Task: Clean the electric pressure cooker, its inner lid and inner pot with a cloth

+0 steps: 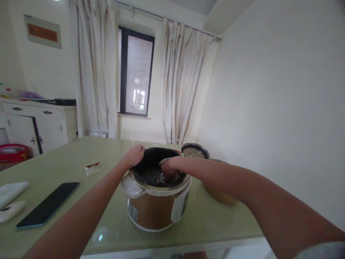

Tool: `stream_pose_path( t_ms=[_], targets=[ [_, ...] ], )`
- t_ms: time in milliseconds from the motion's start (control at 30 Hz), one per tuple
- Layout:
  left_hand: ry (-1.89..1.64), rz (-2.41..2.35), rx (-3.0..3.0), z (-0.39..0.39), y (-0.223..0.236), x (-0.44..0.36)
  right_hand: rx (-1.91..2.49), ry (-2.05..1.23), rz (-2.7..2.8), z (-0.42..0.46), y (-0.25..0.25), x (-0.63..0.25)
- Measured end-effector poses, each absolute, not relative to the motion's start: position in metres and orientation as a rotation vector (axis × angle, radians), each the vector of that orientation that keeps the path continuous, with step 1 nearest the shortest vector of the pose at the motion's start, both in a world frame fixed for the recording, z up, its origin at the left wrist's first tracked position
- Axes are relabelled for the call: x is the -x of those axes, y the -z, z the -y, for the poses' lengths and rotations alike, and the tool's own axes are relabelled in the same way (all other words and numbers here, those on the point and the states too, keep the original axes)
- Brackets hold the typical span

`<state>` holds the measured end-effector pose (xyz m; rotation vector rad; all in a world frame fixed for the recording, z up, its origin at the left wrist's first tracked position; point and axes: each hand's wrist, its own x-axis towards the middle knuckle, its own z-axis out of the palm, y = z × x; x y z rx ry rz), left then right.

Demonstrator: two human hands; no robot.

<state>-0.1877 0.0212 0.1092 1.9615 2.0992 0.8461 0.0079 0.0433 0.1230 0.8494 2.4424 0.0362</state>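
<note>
Dark pot [151, 159] seated in a brown-sided cooker [155, 210], near the front edge of the table [113, 212]. Cooker looks stiff, bulky, fairly heavy; its pale handle [133, 187] at left seems the sound hold. Pot probably thin metal, slick if wet, best taken by the rim. Left hand [136, 155]: fingers hooked over that rim. Right hand [171, 168] deep in the pot, at what seems a crumpled cloth [162, 177], soft and light; can't tell from here whether the fingers clench it. Pot floor mostly shadowed. Behind, to the right, a round lid [194, 151]; nearer, a brownish vessel [223, 196], largely hidden by the right forearm [215, 172]. Phone [50, 205] well apart, left; pale objects [13, 190] beyond it cut off.
</note>
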Motion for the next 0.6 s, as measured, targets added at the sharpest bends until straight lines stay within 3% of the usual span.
stream_pose_path(
  t_ms=[133, 300, 467, 600],
  targets=[
    [-0.877, -2.139, -1.913, -0.024, -0.108, 0.191, -0.897, 0.492, -2.312, -0.022, -0.136, -0.005],
    [-0.882, -2.177, -1.885, -0.024, -0.109, 0.191, -1.021, 0.890, -2.837, -0.003, -0.136, 0.024],
    [-0.900, -2.165, -1.896, -0.022, -0.110, 0.190, -1.176, 0.988, -2.709, 0.005, -0.138, 0.016],
    [-0.914, -2.132, -1.921, -0.020, -0.110, 0.190, -0.963, 0.613, -2.434, -0.002, -0.145, -0.019]
  ],
)
